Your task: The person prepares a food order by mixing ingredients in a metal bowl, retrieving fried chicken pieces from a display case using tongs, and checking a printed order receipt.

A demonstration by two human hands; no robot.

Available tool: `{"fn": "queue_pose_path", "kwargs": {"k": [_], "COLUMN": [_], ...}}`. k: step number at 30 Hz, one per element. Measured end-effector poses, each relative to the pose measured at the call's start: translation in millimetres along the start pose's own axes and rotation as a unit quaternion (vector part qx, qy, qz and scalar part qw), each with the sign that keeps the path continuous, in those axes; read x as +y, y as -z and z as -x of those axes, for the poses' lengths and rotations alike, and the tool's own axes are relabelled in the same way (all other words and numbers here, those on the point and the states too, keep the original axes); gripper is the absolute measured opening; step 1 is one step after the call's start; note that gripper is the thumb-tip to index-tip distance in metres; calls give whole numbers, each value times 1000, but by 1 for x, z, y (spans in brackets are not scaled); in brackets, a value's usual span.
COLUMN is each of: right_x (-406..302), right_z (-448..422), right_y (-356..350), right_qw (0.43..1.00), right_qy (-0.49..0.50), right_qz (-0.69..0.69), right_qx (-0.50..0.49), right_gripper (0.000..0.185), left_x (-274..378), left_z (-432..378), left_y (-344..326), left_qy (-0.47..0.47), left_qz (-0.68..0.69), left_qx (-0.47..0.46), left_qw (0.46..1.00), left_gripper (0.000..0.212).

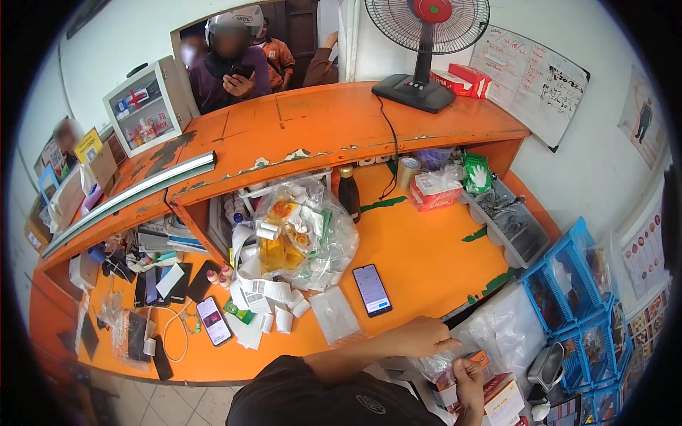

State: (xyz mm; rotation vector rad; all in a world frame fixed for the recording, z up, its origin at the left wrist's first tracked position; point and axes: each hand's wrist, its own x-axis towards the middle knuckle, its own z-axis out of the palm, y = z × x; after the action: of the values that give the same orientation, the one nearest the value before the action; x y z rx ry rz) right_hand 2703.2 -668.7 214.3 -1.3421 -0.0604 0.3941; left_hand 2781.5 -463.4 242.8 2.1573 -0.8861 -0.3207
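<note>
My left hand point(426, 336) reaches across to the right, fingers curled at a clear plastic bag point(432, 365). Just below and to its right, my right hand point(469, 375) has its thumb and fingers bent close together beside the same clear plastic and an orange box point(478, 359). Whether either hand grips the plastic I cannot tell. Red and white cardboard boxes point(503, 399) lie beside my right wrist. More clear plastic bags point(503, 325) are spread above both hands. A lit smartphone point(372, 290) lies on the orange counter point(431, 255), left of them.
A large plastic bag of waste point(306, 234) and paper receipt strips point(266, 287) lie on the counter. Behind stand a dark bottle point(349, 194), a grey cutlery tray point(506, 221) and a raised ledge with a fan point(421, 88). Blue baskets point(575, 303) stand right. A helmeted person point(232, 69) is beyond the ledge.
</note>
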Motion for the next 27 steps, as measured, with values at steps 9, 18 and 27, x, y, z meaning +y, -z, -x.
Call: {"fn": "queue_pose_path", "kwargs": {"k": [9,18,27], "right_x": [-6,29,39], "right_z": [19,0,17], "right_y": [-7,-5,13], "right_qw": [990,978,995], "right_qy": [-28,50,22], "right_qz": [120,200,76], "right_qx": [61,4,-60], "right_gripper": [13,50,13], "left_x": [7,-4,-3], "left_z": [-9,-8,-27], "left_y": [-11,-16,-18], "left_qy": [-10,26,20], "left_qz": [71,73,161], "left_qx": [108,-59,-176], "left_qw": [992,995,971], "left_gripper": [35,26,25]}}
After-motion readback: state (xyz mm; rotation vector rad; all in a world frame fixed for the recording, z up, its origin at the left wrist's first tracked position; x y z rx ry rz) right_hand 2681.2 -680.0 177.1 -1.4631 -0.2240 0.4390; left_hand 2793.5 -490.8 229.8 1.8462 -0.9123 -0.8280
